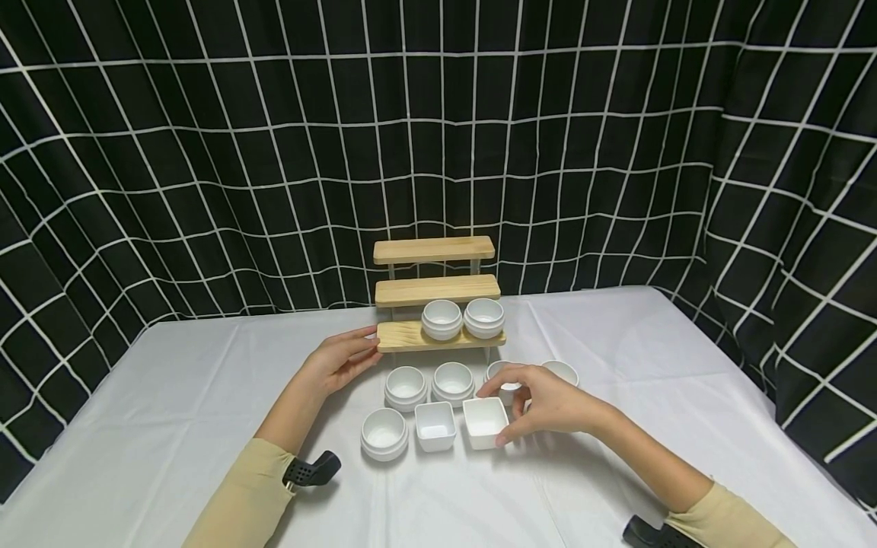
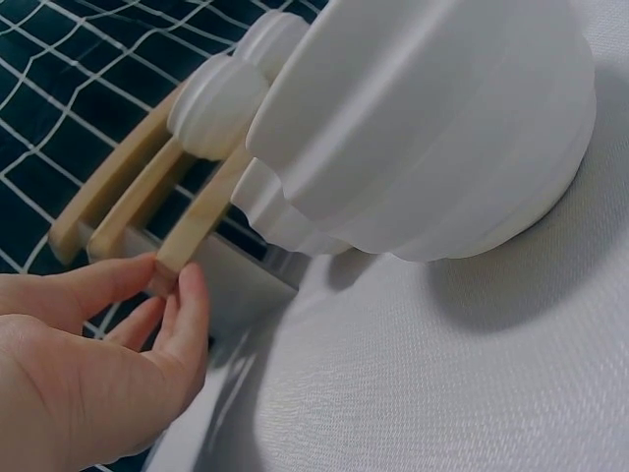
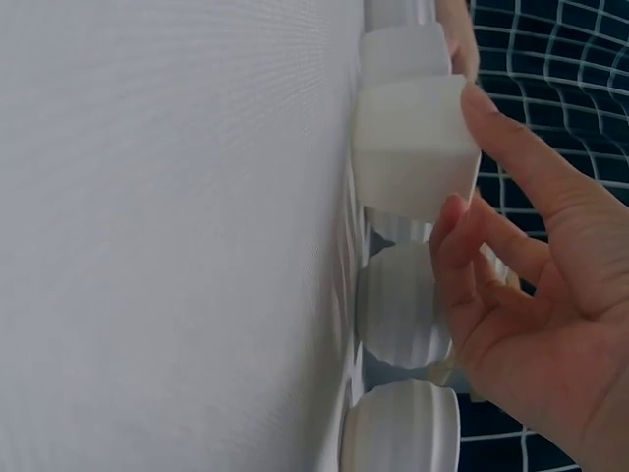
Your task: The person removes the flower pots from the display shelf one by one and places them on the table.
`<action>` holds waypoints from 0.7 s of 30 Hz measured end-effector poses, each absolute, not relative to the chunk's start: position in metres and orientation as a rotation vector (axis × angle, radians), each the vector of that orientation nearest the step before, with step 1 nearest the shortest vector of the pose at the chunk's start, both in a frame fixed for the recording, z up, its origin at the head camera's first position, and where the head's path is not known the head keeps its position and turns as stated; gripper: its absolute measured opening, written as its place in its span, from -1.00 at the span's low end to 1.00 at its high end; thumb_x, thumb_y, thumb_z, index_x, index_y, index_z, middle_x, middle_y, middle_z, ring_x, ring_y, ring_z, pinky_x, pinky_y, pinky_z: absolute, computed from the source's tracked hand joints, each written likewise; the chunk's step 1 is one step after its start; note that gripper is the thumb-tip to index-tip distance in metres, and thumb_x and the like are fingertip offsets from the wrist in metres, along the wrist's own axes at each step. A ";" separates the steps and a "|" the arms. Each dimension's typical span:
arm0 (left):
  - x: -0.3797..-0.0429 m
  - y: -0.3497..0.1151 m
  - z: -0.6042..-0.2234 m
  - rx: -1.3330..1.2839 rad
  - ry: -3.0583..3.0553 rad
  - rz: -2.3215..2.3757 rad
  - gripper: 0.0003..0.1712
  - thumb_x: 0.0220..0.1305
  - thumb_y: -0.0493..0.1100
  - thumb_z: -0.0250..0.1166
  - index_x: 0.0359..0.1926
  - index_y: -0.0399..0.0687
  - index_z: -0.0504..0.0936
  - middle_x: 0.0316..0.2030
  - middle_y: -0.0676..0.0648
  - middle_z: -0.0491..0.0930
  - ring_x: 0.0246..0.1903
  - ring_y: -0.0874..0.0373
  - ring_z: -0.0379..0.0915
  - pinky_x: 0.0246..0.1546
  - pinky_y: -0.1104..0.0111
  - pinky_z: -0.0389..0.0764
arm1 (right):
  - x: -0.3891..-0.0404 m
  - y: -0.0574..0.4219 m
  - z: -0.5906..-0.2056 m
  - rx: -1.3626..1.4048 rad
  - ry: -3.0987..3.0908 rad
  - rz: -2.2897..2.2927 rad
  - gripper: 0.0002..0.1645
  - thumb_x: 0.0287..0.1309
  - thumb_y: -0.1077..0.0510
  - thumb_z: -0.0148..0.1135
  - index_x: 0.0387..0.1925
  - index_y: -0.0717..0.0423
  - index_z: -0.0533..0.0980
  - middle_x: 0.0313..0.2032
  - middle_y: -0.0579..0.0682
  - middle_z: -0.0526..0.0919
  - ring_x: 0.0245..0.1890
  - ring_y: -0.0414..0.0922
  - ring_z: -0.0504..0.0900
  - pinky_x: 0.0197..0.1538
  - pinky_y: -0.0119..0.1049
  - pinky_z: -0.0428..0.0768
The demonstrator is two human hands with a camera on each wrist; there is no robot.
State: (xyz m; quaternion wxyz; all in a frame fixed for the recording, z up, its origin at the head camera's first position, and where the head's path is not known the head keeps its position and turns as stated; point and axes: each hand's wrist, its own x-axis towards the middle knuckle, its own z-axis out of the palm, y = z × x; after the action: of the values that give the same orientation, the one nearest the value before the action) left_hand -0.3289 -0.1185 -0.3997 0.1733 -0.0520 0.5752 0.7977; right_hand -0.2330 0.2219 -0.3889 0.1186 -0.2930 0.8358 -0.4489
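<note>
A three-step wooden shelf rack (image 1: 437, 291) stands at the middle back of the table. My left hand (image 1: 342, 361) pinches the left end of its lowest board (image 2: 201, 221) between thumb and fingers. Two round white bowls (image 1: 441, 320) sit side by side on the right part of that board. In front of the rack, my right hand (image 1: 548, 399) grips a square white bowl (image 1: 484, 423) by its right side, thumb at the near corner and fingers at the far one. Left of it stands another square white bowl (image 1: 435, 427).
Several round white bowls (image 1: 406, 387) line up before the rack; the right ones are partly behind my right hand. One more round bowl (image 1: 384, 434) stands at the front left. A white cloth (image 1: 226, 380) covers the table, with a black gridded curtain (image 1: 308, 152) behind.
</note>
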 end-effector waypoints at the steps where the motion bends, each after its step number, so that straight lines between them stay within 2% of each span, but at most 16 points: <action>1: -0.329 -0.118 -0.400 -0.148 1.633 2.262 -0.38 0.54 -0.50 0.09 0.55 -0.42 0.24 -0.13 -0.13 0.61 -0.28 0.26 0.66 -0.08 0.52 0.81 | -0.233 0.222 -0.389 -0.857 2.446 -1.315 -0.32 -0.15 0.26 0.74 0.07 0.26 0.65 0.14 0.20 0.57 -0.55 -0.30 0.53 -0.51 -0.54 0.48; 11: -0.330 -0.119 -0.400 -0.153 1.622 2.263 -0.37 0.54 -0.50 0.09 0.56 -0.41 0.24 -0.16 -0.11 0.61 -0.29 0.27 0.66 -0.09 0.54 0.80 | -0.234 0.226 -0.384 -0.859 2.461 -1.318 -0.36 -0.11 0.26 0.72 0.06 0.27 0.66 -0.02 0.16 0.63 -0.48 -0.27 0.58 -0.47 -0.50 0.58; 21: -0.329 -0.118 -0.400 -0.147 1.633 2.264 -0.37 0.54 -0.50 0.09 0.55 -0.42 0.24 -0.17 -0.11 0.62 -0.29 0.27 0.66 -0.10 0.54 0.81 | -0.235 0.229 -0.377 -0.871 2.456 -1.311 -0.36 -0.04 0.26 0.69 0.11 0.33 0.63 0.00 0.28 0.64 -0.43 -0.24 0.65 -0.42 -0.46 0.66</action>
State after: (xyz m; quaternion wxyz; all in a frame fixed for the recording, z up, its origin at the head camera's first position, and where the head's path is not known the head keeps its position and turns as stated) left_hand -0.3290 -0.1184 -0.4002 0.1723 -0.0520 0.5754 0.7979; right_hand -0.2348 0.2285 -0.3773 0.1120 -0.2968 0.8366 -0.4466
